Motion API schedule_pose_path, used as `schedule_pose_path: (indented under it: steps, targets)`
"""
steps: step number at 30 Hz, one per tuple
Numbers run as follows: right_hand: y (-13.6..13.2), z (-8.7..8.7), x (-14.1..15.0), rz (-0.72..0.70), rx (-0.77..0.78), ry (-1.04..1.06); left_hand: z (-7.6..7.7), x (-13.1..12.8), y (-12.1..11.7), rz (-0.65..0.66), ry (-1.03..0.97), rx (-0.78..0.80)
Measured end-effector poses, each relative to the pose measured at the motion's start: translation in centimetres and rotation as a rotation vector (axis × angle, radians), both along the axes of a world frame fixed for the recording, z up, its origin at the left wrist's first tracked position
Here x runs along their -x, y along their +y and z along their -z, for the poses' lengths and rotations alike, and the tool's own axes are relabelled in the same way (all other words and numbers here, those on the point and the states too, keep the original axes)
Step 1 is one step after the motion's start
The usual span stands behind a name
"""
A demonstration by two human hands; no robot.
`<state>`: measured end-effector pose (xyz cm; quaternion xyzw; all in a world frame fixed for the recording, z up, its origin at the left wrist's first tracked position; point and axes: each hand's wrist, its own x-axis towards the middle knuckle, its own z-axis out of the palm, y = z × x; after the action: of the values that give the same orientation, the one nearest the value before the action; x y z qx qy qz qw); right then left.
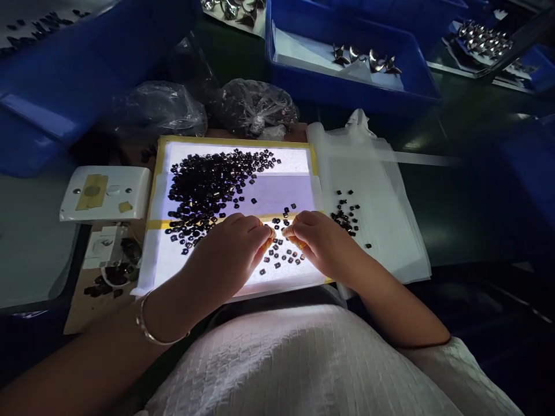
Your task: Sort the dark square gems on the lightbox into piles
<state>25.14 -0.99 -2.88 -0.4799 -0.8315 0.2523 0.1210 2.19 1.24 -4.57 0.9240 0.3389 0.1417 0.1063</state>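
A lit white panel (281,196) edged with yellow tape lies in front of me. On its left half is a dense heap of small dark square pieces (197,185). A looser scatter of the same pieces (280,255) lies between and below my hands. My left hand (240,245), with a bracelet at its wrist, has thumb and finger pinched over the panel. Facing it, a small gap away, my right hand (318,240) is pinched as well. Both show yellowish wraps on the fingertips. Whatever is between the fingers is too small to make out.
White sheeting (381,214) on the right carries a small group of dark pieces (344,219). Clear plastic bags (260,107) lie behind the panel, near a blue bin (295,72) with shiny metal parts. A white switch box (105,193) sits at left.
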Motion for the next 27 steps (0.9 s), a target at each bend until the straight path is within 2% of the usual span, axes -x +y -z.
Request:
schedule_pose_path:
  steps: [4, 8, 12, 18, 22, 24, 27]
  targets:
    - [-0.2, -0.1, -0.2, -0.053, 0.065, 0.042, -0.6, 1.3, -0.5, -0.003, -0.081, 0.079]
    - [0.0, 0.1, 0.0, -0.054, -0.02, 0.085, -1.0, 3.0, -1.0, -0.116, -0.064, 0.128]
    - [0.1, 0.3, 1.6, -0.118, -0.041, -0.019, -0.4, 3.5, -2.1, -0.112, -0.052, 0.145]
    - [0.3, 0.8, 3.4, -0.12, -0.092, -0.126, 0.5, 2.5, -2.8, -0.101, -0.006, 0.085]
    - [0.4, 0.0, 1.5, -0.002, -0.062, 0.005, -0.1, 2.3, -2.7, -0.118, -0.01, 0.124]
    - [0.2, -0.7, -0.1, 0.065, -0.042, 0.044, -0.5, 2.5, -2.6, -0.121, -0.022, 0.237]
    - [0.0, -1.3, -2.1, 0.051, 0.068, -0.024, -1.0, 2.9, -2.5, -0.131, -0.009, 0.388]
